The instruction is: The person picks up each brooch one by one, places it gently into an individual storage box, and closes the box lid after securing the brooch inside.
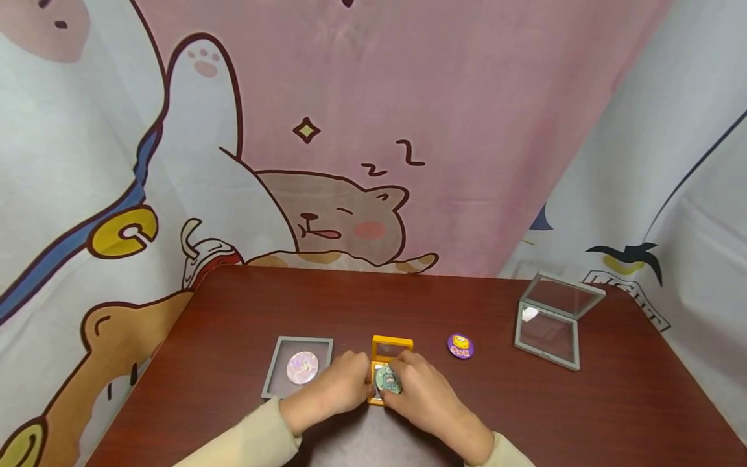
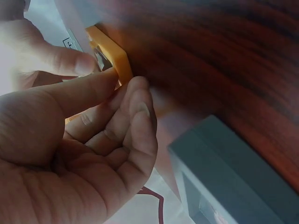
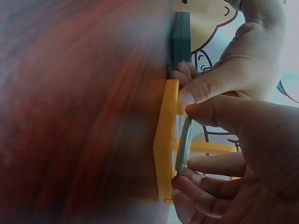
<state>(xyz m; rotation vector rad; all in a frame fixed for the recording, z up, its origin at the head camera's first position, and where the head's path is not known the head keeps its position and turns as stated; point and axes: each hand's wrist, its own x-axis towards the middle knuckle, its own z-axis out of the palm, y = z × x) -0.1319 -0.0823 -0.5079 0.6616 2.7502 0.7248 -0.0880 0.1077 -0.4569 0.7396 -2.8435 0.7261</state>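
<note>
A small yellow display case stands on the table with its windowed lid raised. My left hand holds the left side of its base, thumb on top in the left wrist view. My right hand pinches a round green badge by its edges. In the right wrist view the badge is slightly tilted, just over the base of the yellow case. Whether its lower edge touches the case, I cannot tell.
Left of the hands lies a grey case with a round pink badge showing in it. A purple round badge lies right of the yellow case. Farther right, another grey case stands open. A printed curtain hangs behind the table.
</note>
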